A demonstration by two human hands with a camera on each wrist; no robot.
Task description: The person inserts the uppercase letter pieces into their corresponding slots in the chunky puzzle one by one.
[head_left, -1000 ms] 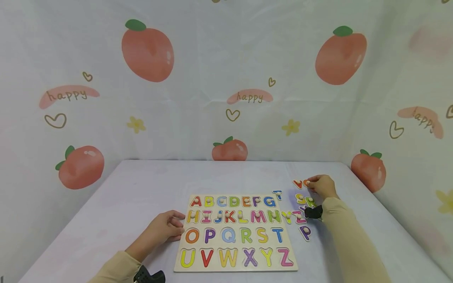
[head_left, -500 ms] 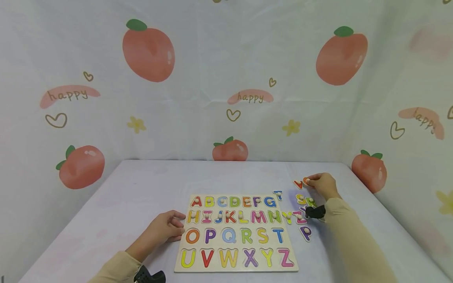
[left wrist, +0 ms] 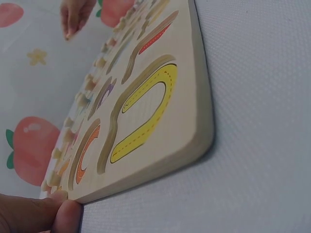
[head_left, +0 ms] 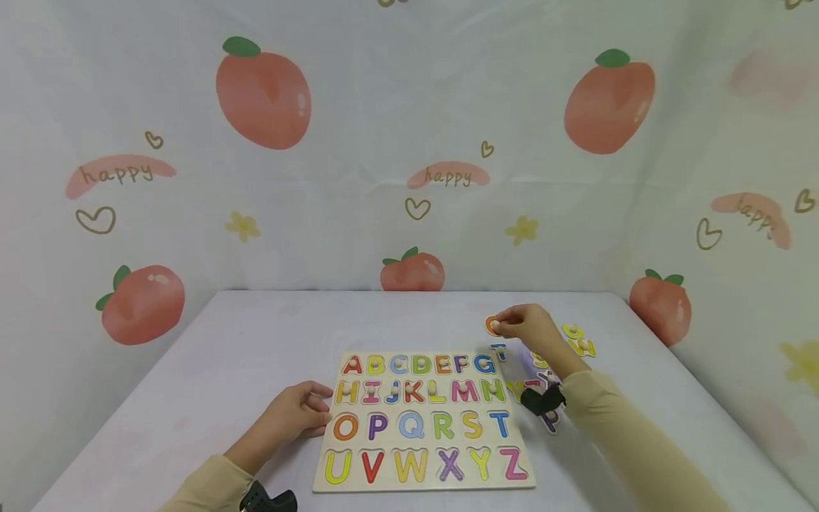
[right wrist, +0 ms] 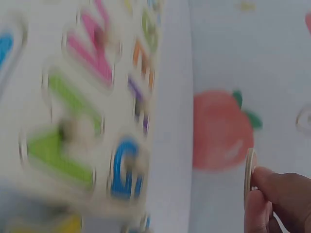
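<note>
A wooden alphabet puzzle board lies on the table, its top two rows filled with knobbed letters and its lower two rows showing recesses. My left hand holds the board's left edge; in the left wrist view, thumb and finger pinch the edge near the recessed orange O. Beyond the board's back right corner, my right hand pinches an orange letter O piece, raised above the table. In the right wrist view this piece is seen edge-on between thumb and fingers.
Loose letter pieces lie right of the board: a blue T by the corner, a yellow U, a W and a purple P. The right forearm and a black wrist strap partly cover others.
My right hand has lifted the orange O from among the loose letters and carried it left, towards the board. The U and W now show. My left hand stays at the board's edge.
</note>
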